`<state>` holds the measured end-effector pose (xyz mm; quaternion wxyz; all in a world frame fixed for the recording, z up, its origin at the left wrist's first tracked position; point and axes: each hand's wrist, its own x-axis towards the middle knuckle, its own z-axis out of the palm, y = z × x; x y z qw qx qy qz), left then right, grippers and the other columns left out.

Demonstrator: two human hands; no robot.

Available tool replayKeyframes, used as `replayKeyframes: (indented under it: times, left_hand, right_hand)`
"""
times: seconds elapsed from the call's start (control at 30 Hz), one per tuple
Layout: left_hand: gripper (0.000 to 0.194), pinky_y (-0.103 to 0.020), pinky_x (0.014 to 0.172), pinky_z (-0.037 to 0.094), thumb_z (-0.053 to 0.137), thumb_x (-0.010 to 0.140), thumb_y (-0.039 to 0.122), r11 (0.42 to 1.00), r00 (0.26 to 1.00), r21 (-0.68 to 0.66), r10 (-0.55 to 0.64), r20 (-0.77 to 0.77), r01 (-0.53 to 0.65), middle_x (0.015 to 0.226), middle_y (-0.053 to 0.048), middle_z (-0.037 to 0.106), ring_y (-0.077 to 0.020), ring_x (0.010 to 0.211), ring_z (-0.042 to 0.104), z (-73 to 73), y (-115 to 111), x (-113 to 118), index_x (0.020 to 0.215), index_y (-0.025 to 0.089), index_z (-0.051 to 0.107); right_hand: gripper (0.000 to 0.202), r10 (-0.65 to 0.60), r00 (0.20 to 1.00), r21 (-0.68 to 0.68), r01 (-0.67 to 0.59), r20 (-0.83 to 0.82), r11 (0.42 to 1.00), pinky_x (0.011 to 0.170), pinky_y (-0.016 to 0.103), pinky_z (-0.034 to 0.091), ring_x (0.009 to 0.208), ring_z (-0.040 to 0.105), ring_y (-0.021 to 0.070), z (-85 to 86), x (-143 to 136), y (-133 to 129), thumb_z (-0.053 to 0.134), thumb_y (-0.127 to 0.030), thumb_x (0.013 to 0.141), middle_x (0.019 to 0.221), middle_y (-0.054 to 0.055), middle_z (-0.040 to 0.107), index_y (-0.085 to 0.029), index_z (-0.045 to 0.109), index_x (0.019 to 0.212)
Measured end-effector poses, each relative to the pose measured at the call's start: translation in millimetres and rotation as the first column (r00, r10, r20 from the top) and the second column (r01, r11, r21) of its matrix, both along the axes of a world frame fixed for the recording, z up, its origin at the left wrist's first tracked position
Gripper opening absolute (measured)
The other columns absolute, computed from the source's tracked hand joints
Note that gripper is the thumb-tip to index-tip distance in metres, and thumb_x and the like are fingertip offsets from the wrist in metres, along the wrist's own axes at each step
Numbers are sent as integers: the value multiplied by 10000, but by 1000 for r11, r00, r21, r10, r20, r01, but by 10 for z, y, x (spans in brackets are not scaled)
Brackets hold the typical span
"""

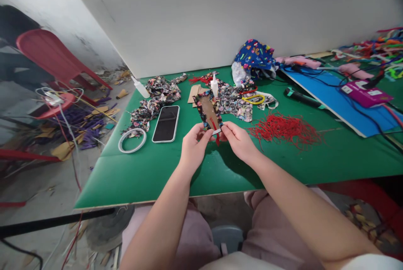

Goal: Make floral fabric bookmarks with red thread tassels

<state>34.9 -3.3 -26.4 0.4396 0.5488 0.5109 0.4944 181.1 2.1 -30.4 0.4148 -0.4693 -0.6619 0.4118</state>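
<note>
My left hand [194, 146] and my right hand [238, 140] pinch the near end of a cardboard piece edged with dark floral fabric [206, 108], one at each corner. A short white strip [216, 132] lies across that end between my thumbs. A red cord [213, 123] runs under the strip, and its tail hangs below the edge. The piece is tilted above the green table [220, 177]. Behind it stand a white-tipped glue bottle [214, 87] and flat cardboard pieces [192, 93]. To the right lies a heap of red cords [286, 130]. My fingers beneath the piece are hidden.
Left on the table are a phone [166, 124], a tape roll [144, 142], floral fabric [160, 89] and another bottle [140, 88]. Yellow-handled scissors [256, 99] rest on fabric. Pink glue guns [355, 70], cables and a blue board [333, 98] lie right. A white panel [220, 18] rises behind.
</note>
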Motion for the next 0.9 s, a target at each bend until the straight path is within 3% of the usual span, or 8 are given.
replayKeyframes:
  times: [0.1, 0.23, 0.47, 0.67, 0.9]
  left_hand:
    - [215, -226, 619, 481, 578, 750, 318, 1000, 1000, 17, 6, 1, -6, 799, -9, 639, -119, 643, 605, -7, 3, -5, 902, 166, 576]
    - [201, -227, 625, 454, 576, 752, 346, 999, 990, 43, -15, -137, 21, 717, -4, 616, -125, 656, 579, -47, -1, -27, 790, 150, 592]
    - [206, -209, 580, 397, 568, 751, 338, 997, 955, 73, 6, -298, 16, 632, 12, 588, -111, 599, 529, -54, -21, -37, 680, 145, 579]
    - [196, -211, 601, 394, 557, 754, 331, 996, 939, 90, 3, -343, 29, 677, 4, 604, -109, 610, 511, -63, -26, -29, 739, 145, 618]
    - [217, -197, 534, 336, 561, 749, 336, 995, 942, 101, 45, -332, -12, 577, 36, 508, -87, 548, 435, -29, -33, -29, 643, 146, 564]
  right_hand:
    - [208, 14, 1000, -13, -14, -24, 1000, 596, 225, 387, 638, 519, 115, -2, -2, 0, 398, -362, 859, 701, -10, 549, -195, 523, 859]
    - [190, -22, 1000, 4, 22, 1, 1000, 531, 208, 370, 593, 501, 106, -1, -9, 1, 433, -349, 834, 680, -10, 543, -185, 529, 826]
    - [144, -85, 986, 133, 66, 144, 989, 535, 205, 347, 550, 466, 95, -24, -11, 2, 471, -318, 805, 620, -21, 528, -186, 511, 763]
    - [195, -109, 970, 169, 72, 216, 983, 524, 214, 319, 539, 443, 98, -43, -13, 9, 460, -355, 813, 605, -22, 508, -191, 470, 708]
    - [187, -60, 971, 165, 22, 230, 986, 517, 212, 301, 534, 431, 95, -50, -12, 0, 428, -338, 833, 601, -30, 485, -195, 440, 713]
